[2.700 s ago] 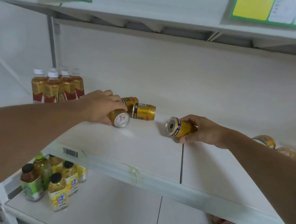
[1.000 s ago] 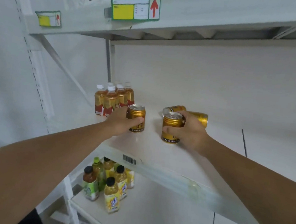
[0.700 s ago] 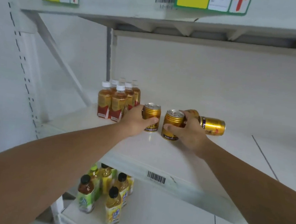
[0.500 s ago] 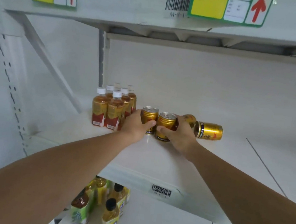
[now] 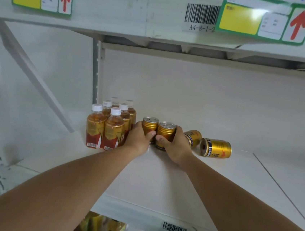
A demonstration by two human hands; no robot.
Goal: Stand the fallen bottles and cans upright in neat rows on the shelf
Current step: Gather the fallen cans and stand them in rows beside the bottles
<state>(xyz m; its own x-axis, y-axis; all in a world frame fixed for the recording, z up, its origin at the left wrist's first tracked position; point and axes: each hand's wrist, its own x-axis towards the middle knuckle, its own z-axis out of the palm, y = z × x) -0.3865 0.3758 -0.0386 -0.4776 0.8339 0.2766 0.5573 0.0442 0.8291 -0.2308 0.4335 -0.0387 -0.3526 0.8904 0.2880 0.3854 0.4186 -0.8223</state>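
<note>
Upright cans: 2, touching, beside the bottles (image 5: pixel 109 126) on the shelf (image 5: pixel 159 182).
Left hand (image 5: pixel 138 139): wrapped around left can (image 5: pixel 149 127).
Right hand (image 5: pixel 174 146): wrapped around right can (image 5: pixel 165 133).
Risk: right wrist could nudge the near fallen can (image 5: pixel 193 137), rolling it.
Count: 6 bottles, 2 standing cans, 2 fallen, including far one (image 5: pixel 217 148).

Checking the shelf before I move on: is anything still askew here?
Yes. Two gold cans lie on their sides right of the hands: one fully visible, another partly hidden behind the right hand. The bottles stand upright.
</note>
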